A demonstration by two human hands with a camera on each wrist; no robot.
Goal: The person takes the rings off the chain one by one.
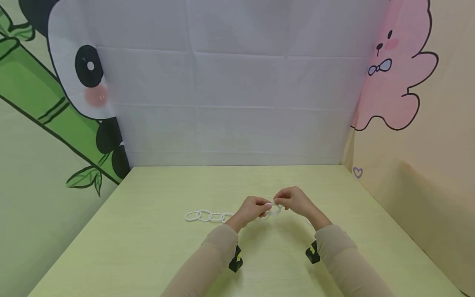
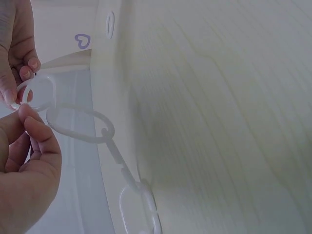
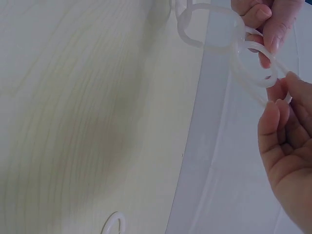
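Note:
A chain of white plastic links (image 1: 210,215) runs along the table from the left toward the hands, and its nearer links hang off the table in the left wrist view. My left hand (image 1: 251,209) pinches a white link (image 3: 265,52) between thumb and fingers. Close beside it, my right hand (image 1: 295,201) pinches another white link (image 3: 249,87) at its end. The two held links overlap each other, with the fingertips of both hands almost meeting. Whether these links are joined I cannot tell.
A loose white link (image 2: 110,25) lies on the pale wooden table (image 1: 148,247), partly hidden by the right forearm in the head view. A white cloth (image 1: 237,82) hangs behind the table. A wall with cartoon drawings (image 1: 419,156) stands to the right.

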